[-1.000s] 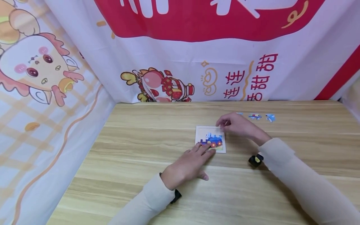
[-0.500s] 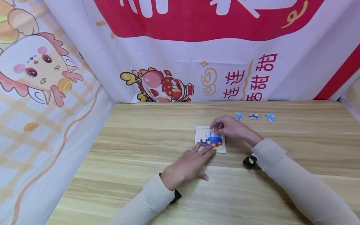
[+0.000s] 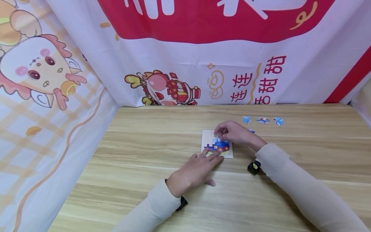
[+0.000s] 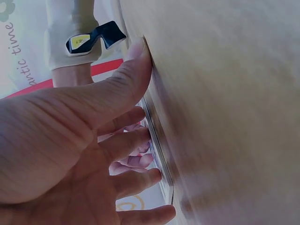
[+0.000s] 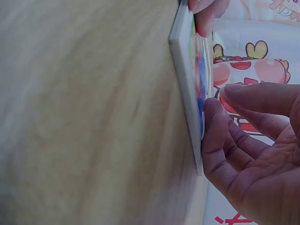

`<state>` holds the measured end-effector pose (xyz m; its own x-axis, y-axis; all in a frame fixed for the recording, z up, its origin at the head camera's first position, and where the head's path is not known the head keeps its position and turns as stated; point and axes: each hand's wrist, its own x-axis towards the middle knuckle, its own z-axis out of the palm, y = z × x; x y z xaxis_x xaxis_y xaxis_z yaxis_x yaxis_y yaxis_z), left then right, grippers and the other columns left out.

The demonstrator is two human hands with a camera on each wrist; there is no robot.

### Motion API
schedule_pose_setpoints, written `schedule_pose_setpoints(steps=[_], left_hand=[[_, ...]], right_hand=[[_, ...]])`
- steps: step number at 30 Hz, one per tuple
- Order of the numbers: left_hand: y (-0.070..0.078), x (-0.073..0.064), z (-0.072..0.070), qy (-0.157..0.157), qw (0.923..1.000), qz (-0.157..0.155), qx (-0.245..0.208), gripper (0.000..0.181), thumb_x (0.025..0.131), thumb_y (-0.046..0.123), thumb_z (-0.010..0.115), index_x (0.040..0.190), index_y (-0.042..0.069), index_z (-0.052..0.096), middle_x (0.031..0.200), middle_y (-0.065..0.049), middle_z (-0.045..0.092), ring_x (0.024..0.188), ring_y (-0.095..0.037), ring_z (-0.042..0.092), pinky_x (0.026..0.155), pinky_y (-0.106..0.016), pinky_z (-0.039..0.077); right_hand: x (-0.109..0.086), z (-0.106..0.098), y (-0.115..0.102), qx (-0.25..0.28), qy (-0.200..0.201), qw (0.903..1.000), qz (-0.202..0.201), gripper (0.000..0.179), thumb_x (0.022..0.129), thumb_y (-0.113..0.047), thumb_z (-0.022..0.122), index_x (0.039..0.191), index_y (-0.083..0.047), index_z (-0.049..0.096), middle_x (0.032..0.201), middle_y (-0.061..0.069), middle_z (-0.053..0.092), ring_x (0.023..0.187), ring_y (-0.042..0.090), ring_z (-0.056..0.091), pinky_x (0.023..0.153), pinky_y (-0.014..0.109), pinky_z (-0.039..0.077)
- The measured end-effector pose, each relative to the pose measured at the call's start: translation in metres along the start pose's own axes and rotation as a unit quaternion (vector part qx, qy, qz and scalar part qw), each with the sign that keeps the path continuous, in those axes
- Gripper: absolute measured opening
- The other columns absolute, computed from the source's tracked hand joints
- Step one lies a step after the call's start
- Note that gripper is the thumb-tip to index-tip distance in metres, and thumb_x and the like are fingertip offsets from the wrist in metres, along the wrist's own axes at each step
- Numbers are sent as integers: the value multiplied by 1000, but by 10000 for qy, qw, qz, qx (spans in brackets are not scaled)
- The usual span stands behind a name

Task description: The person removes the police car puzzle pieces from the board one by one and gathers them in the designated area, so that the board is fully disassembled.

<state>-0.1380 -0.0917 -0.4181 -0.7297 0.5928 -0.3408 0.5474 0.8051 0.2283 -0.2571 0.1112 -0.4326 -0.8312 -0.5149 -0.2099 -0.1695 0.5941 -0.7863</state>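
So behind everything you're getting that big printed cloth (image 3: 179, 54), and under it you're working on a wood-grain table (image 3: 145, 138). Your left hand (image 3: 194, 172) is keeping its fingers straight and spread, while your right hand (image 3: 236, 132) is bending its fingers (I can't tell if they're pinching anything). The square puzzle board (image 3: 207, 137) is lying between them, with your left fingertips resting along its near edge and your right fingers touching the upper right part, by the blue train. Three loose pieces (image 3: 262, 120) are sitting in a row farther back, and another piece (image 3: 252, 130) is peeking out behind your right wrist.
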Motion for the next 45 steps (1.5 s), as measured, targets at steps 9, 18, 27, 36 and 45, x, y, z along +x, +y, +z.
schedule_pose_setpoints(steps=[9,18,27,36,45], left_hand=[[0,0,0,69,9999,71,122,86,89,44,79,163,25,40,175,4,26,161,-32,25,120,-58,41],[-1,1,0,116,9998,114,59,85,89,43,80,162,24,41,175,3,26,161,-32,25,119,-57,42],[-1,1,0,104,9999,114,57,86,88,43,80,162,24,41,175,4,26,161,-33,24,119,-58,43],[0,2,-2,16,9999,106,82,86,89,44,80,162,24,40,174,4,27,162,-31,24,120,-56,42],[1,1,-2,43,9999,91,123,86,88,43,81,162,24,41,174,3,28,161,-33,25,118,-57,44]], right_hand=[[3,4,-2,-108,7,9999,-32,26,97,5,57,113,-4,75,101,10,70,93,22,59,88,35,50],[5,6,-7,-223,28,9997,91,20,97,5,59,106,-1,76,97,12,71,90,20,60,84,31,49],[5,7,-9,-244,15,9990,380,21,99,2,58,107,-3,76,107,13,72,101,25,60,93,38,49],[6,7,-8,-238,4,9986,479,21,99,3,58,106,-3,77,108,13,72,103,26,60,95,39,49],[5,7,-8,-120,-27,9983,567,21,100,2,57,105,-5,76,107,12,70,102,25,58,92,37,46]])
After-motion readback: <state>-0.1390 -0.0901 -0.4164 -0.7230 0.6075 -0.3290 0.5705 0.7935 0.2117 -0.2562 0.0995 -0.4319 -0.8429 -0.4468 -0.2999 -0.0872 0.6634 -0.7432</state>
